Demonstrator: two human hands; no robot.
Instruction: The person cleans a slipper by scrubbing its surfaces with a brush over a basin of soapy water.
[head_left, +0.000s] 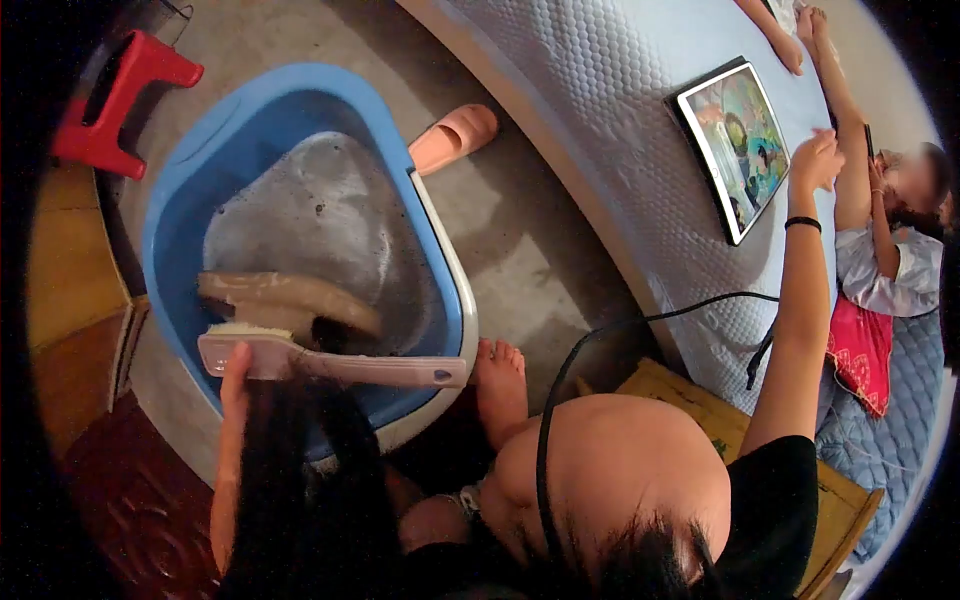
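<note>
My left hand [234, 385] holds a pale scrubbing brush [375, 369] by its head, with a finger on its back; dark hair hides the rest of the hand. The brush lies across the near side of a blue tub [185, 165], bristles facing a brown object, perhaps a shoe [290, 293], in grey, foamy water [320, 205]. My right hand [818, 162] is raised beside the right edge of a tablet [740, 150] on the bed. Its fingers are loosely bent and partly apart, with nothing visible in them.
A red stool [128, 105] stands at upper left, and a pink slipper [455, 138] lies beside the tub. A black cable [600, 330] crosses toward the quilted bed [640, 200]. Another person [885, 260] is on the bed at right. A wooden stool [690, 400] is near my legs.
</note>
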